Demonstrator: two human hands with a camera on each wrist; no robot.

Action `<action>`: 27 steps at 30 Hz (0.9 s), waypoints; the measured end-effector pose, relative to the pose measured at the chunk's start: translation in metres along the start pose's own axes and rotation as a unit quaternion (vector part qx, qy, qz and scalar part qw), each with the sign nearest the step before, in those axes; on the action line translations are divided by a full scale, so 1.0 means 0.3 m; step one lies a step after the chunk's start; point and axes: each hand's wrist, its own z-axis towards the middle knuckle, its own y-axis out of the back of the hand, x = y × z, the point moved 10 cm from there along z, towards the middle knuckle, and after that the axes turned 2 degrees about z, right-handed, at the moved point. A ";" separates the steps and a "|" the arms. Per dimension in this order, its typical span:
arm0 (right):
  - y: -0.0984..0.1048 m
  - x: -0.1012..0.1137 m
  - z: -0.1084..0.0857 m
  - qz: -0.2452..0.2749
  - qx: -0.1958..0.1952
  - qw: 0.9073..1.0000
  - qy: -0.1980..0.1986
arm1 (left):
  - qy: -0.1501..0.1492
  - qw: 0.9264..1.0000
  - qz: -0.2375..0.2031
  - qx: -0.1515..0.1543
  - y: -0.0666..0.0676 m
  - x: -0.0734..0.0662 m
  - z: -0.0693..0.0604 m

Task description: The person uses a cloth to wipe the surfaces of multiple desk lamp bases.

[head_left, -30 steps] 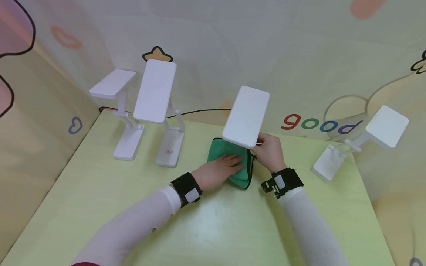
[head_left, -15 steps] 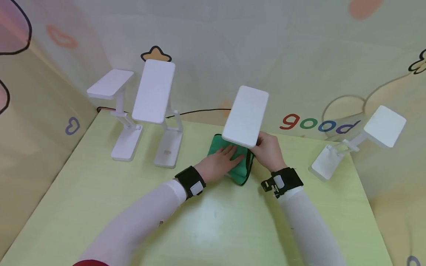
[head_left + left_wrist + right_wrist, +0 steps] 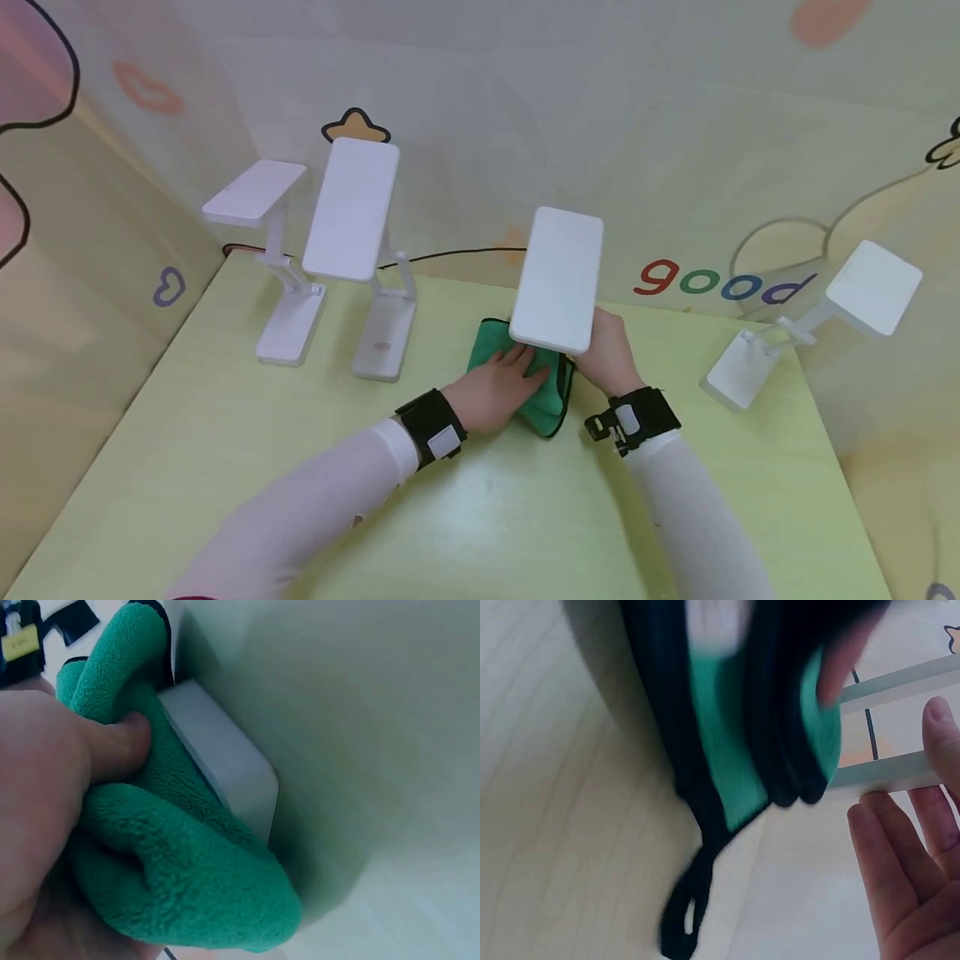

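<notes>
A white folding desk lamp or phone stand (image 3: 558,279), with a tilted rectangular panel, stands near the back of the table. My left hand (image 3: 495,396) holds a green cloth (image 3: 489,340) with black edging against its base. In the left wrist view the thumb presses into the bunched fleece, and the white base (image 3: 221,742) shows beside it. My right hand (image 3: 609,354), partly behind the panel, pinches the stand's thin arm (image 3: 889,774) between thumb and fingers. A black loop (image 3: 682,915) hangs from a corner of the cloth.
Two similar white stands, a tilted one (image 3: 352,208) and one with a flatter top (image 3: 255,193), are at the left. Another (image 3: 873,287) stands at the right edge. A printed fabric backdrop (image 3: 465,108) rises behind the pale table (image 3: 480,517).
The stand's panel has turned slightly more upright and shifted a little down in view. My right hand moved further behind it. My left hand slid slightly over the cloth.
</notes>
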 end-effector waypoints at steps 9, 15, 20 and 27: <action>-0.008 -0.001 0.003 0.009 -0.004 1.000 -0.005 | -0.004 1.000 -0.005 -0.027 0.010 0.043 0.063; -0.026 0.012 0.017 0.026 -0.002 1.000 0.000 | -0.026 0.999 0.034 -0.024 -0.002 0.016 -0.020; -0.021 0.000 0.002 0.017 -0.004 1.000 -0.002 | -0.057 0.995 0.067 -0.042 -0.009 -0.069 -0.078; -0.001 0.002 -0.005 0.008 -0.005 1.000 0.007 | -0.028 0.999 0.013 0.029 -0.034 -0.042 0.017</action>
